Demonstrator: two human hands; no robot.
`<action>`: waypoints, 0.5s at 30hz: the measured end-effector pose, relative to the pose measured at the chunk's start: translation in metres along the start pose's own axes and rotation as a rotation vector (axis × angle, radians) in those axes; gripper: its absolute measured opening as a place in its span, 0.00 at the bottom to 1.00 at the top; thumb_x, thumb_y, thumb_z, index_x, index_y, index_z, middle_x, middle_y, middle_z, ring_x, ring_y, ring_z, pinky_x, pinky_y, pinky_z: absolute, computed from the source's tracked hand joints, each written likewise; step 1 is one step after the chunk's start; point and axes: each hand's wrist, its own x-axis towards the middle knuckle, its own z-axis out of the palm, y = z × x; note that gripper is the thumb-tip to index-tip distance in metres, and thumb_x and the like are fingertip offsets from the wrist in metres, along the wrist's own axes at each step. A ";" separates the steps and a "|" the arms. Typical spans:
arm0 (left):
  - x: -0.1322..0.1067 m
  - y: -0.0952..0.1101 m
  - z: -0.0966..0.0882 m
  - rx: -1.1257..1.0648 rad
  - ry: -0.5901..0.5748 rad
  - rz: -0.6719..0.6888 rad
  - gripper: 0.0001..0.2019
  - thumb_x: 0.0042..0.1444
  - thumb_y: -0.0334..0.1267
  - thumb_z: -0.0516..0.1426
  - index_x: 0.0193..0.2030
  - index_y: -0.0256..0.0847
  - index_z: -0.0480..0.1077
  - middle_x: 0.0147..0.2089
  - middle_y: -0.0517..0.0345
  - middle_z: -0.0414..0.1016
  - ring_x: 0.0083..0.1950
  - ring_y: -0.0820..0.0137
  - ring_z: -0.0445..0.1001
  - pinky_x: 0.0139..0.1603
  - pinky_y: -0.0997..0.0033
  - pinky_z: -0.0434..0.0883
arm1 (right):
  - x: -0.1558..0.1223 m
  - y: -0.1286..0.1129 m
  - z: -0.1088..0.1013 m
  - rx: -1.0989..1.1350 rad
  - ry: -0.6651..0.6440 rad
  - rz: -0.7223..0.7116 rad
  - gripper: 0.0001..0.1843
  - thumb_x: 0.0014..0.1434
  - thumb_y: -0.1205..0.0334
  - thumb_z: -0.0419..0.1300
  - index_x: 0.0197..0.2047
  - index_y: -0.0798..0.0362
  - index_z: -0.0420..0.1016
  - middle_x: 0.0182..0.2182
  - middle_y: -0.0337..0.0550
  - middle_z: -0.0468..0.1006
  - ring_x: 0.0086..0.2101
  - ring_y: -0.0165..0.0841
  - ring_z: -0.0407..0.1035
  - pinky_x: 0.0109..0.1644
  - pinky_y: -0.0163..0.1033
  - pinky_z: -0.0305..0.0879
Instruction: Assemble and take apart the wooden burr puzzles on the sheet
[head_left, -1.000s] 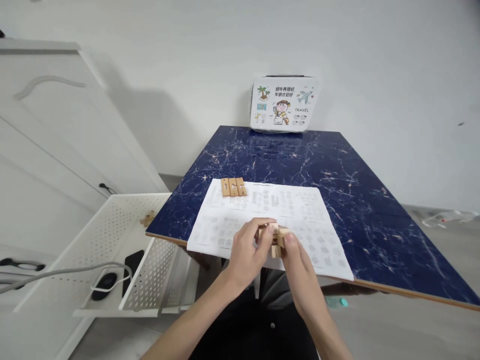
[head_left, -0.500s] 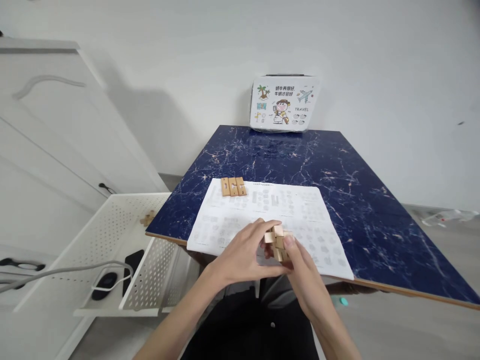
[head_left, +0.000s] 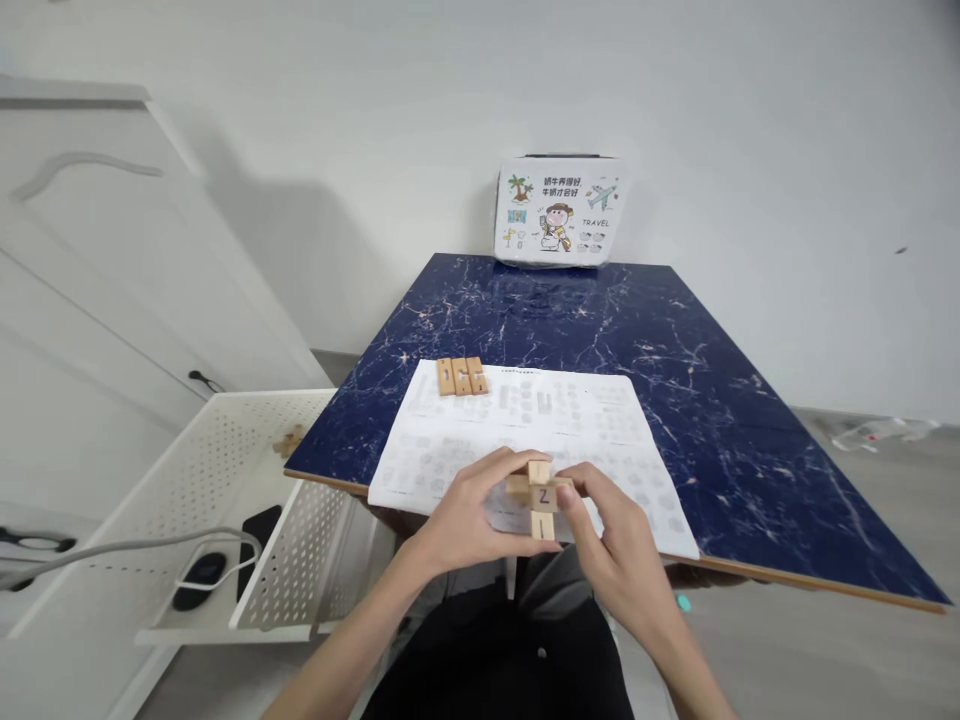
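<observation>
A wooden interlocking block puzzle (head_left: 543, 498) is held between both hands over the near edge of a printed sheet (head_left: 420, 450). Handwritten numbers, a 2 and 1s, show on the block ends facing me. My left hand (head_left: 472, 510) spans it from the left, fingers at the top and thumb along the bottom. From the right, my right hand (head_left: 611, 525) grips it with the thumb against its side and a finger behind. Three flat wooden pieces with cut-outs (head_left: 462, 376) lie side by side on the sheet's far left corner.
A blue marbled table (head_left: 570, 320) carries the sheet. A white printed case (head_left: 555, 212) stands at its back against the wall. On the left, a white perforated cart (head_left: 195, 450) holds a small wooden puzzle (head_left: 289, 441), a cable (head_left: 135, 537) and a dark rounded device (head_left: 201, 580).
The block puzzle has been turned, so its numbered ends now face me. My hands have shifted around it, the left thumb now beneath it. The view has moved slightly.
</observation>
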 end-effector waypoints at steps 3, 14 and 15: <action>-0.001 0.001 -0.003 -0.017 -0.016 0.023 0.37 0.48 0.49 0.73 0.64 0.46 0.68 0.55 0.50 0.78 0.54 0.57 0.77 0.58 0.58 0.73 | 0.004 -0.001 -0.004 0.033 -0.070 -0.001 0.22 0.72 0.44 0.50 0.33 0.49 0.69 0.28 0.40 0.72 0.30 0.36 0.67 0.36 0.38 0.61; 0.000 -0.008 -0.012 0.026 -0.076 -0.090 0.46 0.48 0.49 0.73 0.73 0.52 0.59 0.66 0.49 0.72 0.60 0.57 0.75 0.63 0.54 0.71 | 0.008 0.004 -0.004 0.220 -0.087 0.227 0.31 0.68 0.33 0.51 0.27 0.50 0.67 0.23 0.40 0.69 0.27 0.35 0.64 0.31 0.38 0.60; 0.001 -0.012 -0.016 0.045 -0.055 -0.113 0.47 0.50 0.48 0.72 0.74 0.53 0.57 0.65 0.50 0.73 0.56 0.59 0.76 0.61 0.55 0.72 | 0.010 0.008 -0.008 0.261 -0.047 0.250 0.31 0.67 0.33 0.51 0.27 0.50 0.69 0.24 0.41 0.70 0.27 0.35 0.64 0.31 0.39 0.61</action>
